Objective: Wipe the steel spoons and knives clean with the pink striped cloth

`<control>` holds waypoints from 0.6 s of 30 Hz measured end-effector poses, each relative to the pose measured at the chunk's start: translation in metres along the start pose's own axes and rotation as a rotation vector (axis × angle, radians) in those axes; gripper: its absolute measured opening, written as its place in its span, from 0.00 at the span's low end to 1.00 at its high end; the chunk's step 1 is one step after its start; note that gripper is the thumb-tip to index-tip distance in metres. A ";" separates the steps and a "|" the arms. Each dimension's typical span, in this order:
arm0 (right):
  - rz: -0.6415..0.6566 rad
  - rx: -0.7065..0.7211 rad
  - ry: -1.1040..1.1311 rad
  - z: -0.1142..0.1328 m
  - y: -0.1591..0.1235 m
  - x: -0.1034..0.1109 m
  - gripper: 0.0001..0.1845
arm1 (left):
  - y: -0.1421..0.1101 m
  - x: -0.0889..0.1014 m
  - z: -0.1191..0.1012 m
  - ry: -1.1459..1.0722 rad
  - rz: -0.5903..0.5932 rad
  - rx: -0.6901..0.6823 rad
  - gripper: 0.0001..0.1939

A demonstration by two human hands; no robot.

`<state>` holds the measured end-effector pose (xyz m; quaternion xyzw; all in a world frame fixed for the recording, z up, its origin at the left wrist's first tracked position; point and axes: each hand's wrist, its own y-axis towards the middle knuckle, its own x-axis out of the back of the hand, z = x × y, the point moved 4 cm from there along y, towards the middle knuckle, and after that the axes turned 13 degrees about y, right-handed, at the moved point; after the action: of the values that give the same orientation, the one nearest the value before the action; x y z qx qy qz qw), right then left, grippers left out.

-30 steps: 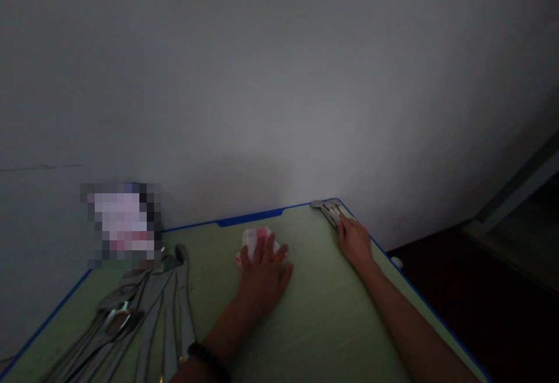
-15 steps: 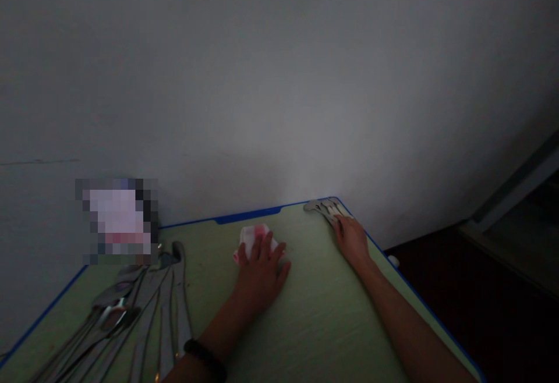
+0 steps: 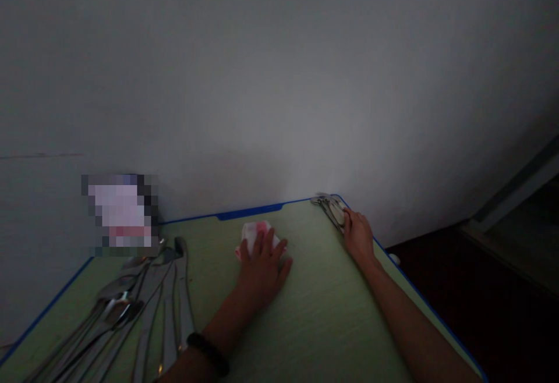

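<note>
My left hand (image 3: 264, 261) lies flat with its fingers spread over a folded white and pink cloth (image 3: 254, 231) on the table. At the far right corner, my right hand (image 3: 360, 237) has its fingers closed on a metal spoon (image 3: 336, 213). Other metal cutlery (image 3: 321, 198) lies beneath and beside that spoon, partly covered, so its kinds are hard to make out. Left of my left arm, several long-handled metal kitchen utensils (image 3: 146, 313) are spread out, one looking like a ladle (image 3: 117, 310).
The green table (image 3: 314, 313) has a blue rim and stands against a grey wall (image 3: 279, 80). A blurred-out pale object (image 3: 120, 211) stands at the back left. Dark floor (image 3: 454, 290) lies beyond the right edge.
My right hand has shifted slightly right, and the spoon in it has moved over the other cutlery. My left hand remains on the cloth. The view has tilted slightly.
</note>
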<state>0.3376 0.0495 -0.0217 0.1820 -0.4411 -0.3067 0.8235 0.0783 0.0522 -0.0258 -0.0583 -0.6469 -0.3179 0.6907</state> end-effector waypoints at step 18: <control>0.143 -0.006 -0.135 0.002 -0.001 -0.005 0.21 | -0.001 0.000 0.000 0.013 -0.009 -0.007 0.22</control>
<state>0.3334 0.0516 -0.0243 0.1265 -0.5068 -0.2599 0.8122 0.0783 0.0516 -0.0260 -0.0558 -0.6413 -0.3237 0.6934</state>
